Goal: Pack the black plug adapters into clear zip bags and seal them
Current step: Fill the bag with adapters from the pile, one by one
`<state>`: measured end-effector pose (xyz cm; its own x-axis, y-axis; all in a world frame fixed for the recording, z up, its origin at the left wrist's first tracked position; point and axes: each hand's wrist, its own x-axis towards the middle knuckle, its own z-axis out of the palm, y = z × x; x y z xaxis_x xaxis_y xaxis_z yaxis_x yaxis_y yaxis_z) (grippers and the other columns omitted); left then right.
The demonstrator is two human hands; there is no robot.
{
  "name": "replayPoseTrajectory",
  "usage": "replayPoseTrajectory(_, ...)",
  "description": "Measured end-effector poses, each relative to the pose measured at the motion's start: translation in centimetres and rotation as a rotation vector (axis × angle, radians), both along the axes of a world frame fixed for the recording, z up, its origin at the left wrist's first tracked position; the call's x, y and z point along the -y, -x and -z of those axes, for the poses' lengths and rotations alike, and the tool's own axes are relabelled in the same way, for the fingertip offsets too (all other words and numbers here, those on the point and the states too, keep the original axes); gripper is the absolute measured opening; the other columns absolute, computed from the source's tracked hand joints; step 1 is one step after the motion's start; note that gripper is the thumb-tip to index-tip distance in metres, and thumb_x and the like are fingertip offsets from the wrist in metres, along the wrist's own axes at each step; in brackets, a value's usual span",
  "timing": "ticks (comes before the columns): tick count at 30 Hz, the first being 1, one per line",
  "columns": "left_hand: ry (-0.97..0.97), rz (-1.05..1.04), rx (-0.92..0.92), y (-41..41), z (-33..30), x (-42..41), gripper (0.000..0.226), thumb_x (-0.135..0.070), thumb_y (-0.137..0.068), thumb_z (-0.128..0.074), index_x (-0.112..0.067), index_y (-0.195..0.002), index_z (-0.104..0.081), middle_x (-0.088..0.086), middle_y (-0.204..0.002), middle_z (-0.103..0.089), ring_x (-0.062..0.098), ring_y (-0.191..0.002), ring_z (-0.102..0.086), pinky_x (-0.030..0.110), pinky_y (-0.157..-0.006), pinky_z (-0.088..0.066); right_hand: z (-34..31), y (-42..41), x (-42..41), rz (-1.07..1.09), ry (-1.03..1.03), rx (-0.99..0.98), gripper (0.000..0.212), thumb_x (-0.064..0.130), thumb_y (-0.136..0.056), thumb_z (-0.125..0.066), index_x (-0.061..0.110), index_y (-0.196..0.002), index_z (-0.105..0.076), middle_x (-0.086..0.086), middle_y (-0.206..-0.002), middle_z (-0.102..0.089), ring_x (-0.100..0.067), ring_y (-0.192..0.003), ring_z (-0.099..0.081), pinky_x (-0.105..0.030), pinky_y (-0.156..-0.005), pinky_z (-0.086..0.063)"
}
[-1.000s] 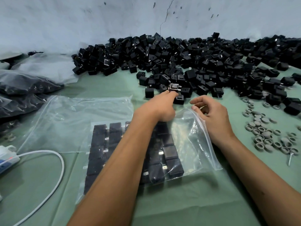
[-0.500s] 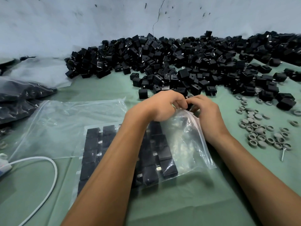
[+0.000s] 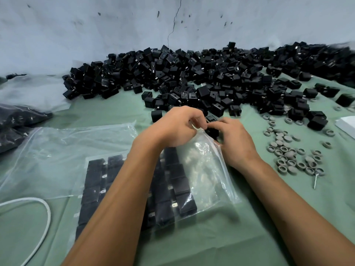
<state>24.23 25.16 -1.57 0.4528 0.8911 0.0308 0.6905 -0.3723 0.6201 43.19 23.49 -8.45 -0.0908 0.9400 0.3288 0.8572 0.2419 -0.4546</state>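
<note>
A clear zip bag (image 3: 207,169) lies on the green table cover (image 3: 249,237), with rows of packed black adapters (image 3: 178,189) inside its left part. Both hands meet at the bag's mouth. My left hand (image 3: 178,127) has its fingers curled and pinches the plastic lip. My right hand (image 3: 234,141) curls its fingers over one black adapter (image 3: 212,130) at the opening. A big loose pile of black adapters (image 3: 192,79) lies just behind, along the wall.
An empty clear bag (image 3: 57,150) lies flat at the left. Dark filled bags (image 3: 15,121) sit at the far left, a white cable (image 3: 46,217) curves near the front left. Several grey rings (image 3: 288,150) and a screw (image 3: 315,181) lie at the right.
My left hand took an adapter from the pile's edge and drew back to the bag's mouth. My right hand closed in from the right and the two hands now meet over the adapter.
</note>
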Motion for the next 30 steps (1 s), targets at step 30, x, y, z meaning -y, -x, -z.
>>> replayPoseTrajectory(30, 0.218, 0.423, 0.087, -0.8, -1.8, 1.9, 0.014, -0.016, -0.077, -0.087, -0.02, -0.09, -0.081, -0.011, -0.149, -0.052, -0.011, -0.14, -0.033, 0.026, -0.115, -0.02, -3.4, -1.6, 2.7, -0.736, 0.773, -0.413, 0.03, 0.005, -0.082, -0.085, -0.006, -0.101, -0.065, -0.023, -0.081, -0.067, -0.03, -0.067, -0.063, -0.036, -0.058, -0.056)
